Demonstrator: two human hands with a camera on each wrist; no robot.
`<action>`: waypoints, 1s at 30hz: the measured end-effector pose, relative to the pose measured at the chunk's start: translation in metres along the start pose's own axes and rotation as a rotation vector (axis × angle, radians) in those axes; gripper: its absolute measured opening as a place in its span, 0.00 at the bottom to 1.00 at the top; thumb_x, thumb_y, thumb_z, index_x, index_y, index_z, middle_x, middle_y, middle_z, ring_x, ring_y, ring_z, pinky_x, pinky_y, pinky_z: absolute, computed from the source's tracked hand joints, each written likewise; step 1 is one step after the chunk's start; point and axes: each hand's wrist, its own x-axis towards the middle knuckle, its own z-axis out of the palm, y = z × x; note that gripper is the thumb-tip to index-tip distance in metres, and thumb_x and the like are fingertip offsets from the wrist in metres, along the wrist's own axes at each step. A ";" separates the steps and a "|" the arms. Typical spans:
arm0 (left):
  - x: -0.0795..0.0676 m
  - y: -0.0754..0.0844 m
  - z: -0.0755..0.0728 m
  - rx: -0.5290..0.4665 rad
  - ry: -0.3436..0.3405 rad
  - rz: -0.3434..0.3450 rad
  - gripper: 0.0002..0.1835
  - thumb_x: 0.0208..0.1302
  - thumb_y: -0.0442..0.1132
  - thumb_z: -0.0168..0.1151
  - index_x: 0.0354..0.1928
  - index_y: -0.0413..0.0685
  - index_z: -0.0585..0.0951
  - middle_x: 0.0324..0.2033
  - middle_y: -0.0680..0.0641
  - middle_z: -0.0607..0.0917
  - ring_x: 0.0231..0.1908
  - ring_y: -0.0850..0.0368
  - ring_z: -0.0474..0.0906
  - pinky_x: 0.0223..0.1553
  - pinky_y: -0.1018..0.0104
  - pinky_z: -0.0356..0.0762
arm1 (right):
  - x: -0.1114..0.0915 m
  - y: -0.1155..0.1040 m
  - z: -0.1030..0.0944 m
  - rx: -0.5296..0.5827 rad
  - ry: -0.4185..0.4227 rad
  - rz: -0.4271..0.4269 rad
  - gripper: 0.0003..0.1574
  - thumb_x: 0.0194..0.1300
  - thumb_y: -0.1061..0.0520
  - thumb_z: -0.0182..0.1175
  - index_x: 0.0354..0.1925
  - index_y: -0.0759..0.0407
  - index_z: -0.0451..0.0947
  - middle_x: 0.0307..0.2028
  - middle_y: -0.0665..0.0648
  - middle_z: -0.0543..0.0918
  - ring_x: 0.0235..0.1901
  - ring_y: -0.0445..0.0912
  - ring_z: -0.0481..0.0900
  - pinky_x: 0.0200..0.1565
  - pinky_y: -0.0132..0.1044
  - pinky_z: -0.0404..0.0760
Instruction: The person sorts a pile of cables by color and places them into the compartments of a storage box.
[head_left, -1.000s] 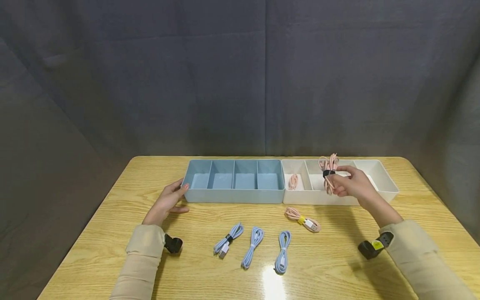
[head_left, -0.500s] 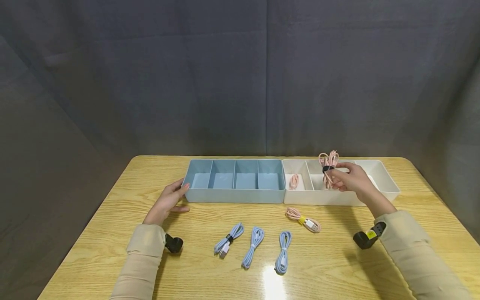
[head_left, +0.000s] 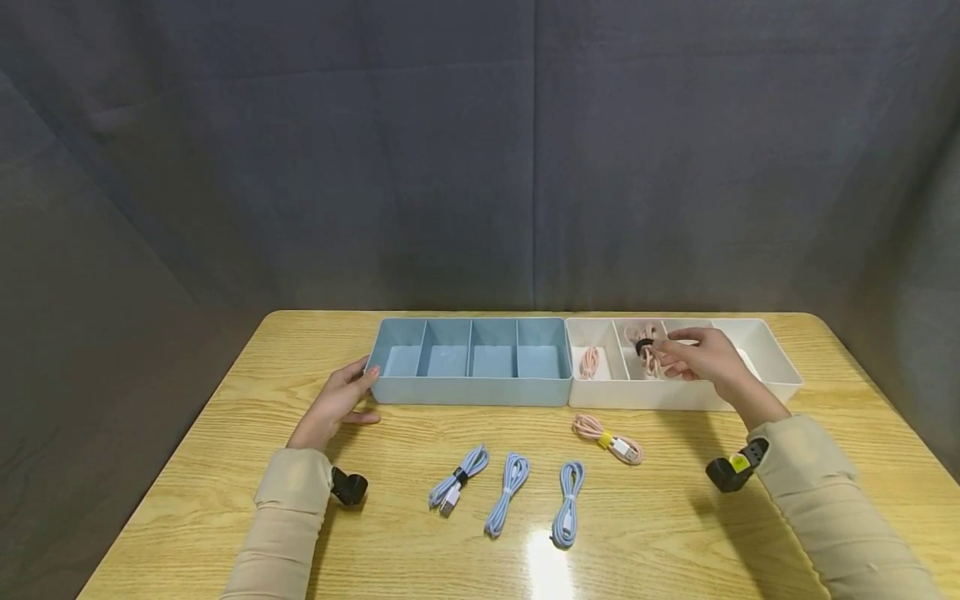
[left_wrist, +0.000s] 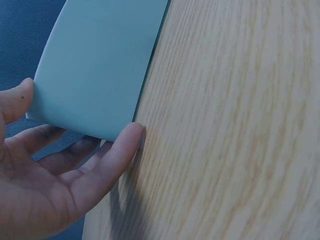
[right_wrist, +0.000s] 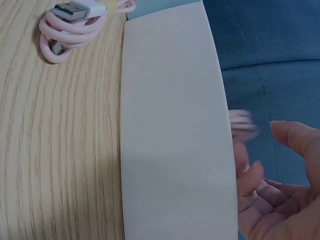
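Cable (head_left: 645,345), pink and black-banded, is showing just left of right hand (head_left: 703,360), whose thumb and fingers are standing apart

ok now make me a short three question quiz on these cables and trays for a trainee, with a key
1. True or false: the left hand touches the blue tray.
2. How many blue cables lie on the table? a) two b) three c) five
3. Fill in: the pink cable on the table has a ___ band.

Key: 1. True. 2. b, three. 3. Yellow.
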 end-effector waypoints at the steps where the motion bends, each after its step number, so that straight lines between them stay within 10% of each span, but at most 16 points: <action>1: 0.000 0.000 0.000 0.000 0.001 0.001 0.32 0.71 0.47 0.44 0.71 0.43 0.48 0.67 0.36 0.52 0.62 0.37 0.55 0.38 0.54 0.81 | 0.000 0.000 0.000 -0.001 -0.001 -0.001 0.40 0.64 0.49 0.54 0.59 0.80 0.57 0.28 0.53 0.83 0.23 0.37 0.78 0.27 0.29 0.79; 30: 0.002 -0.002 -0.001 -0.014 -0.003 0.019 0.32 0.71 0.46 0.44 0.70 0.42 0.48 0.66 0.36 0.55 0.63 0.38 0.55 0.39 0.53 0.81 | -0.033 0.004 0.010 0.035 -0.020 -0.136 0.28 0.67 0.56 0.52 0.54 0.79 0.66 0.30 0.59 0.82 0.25 0.40 0.79 0.28 0.32 0.80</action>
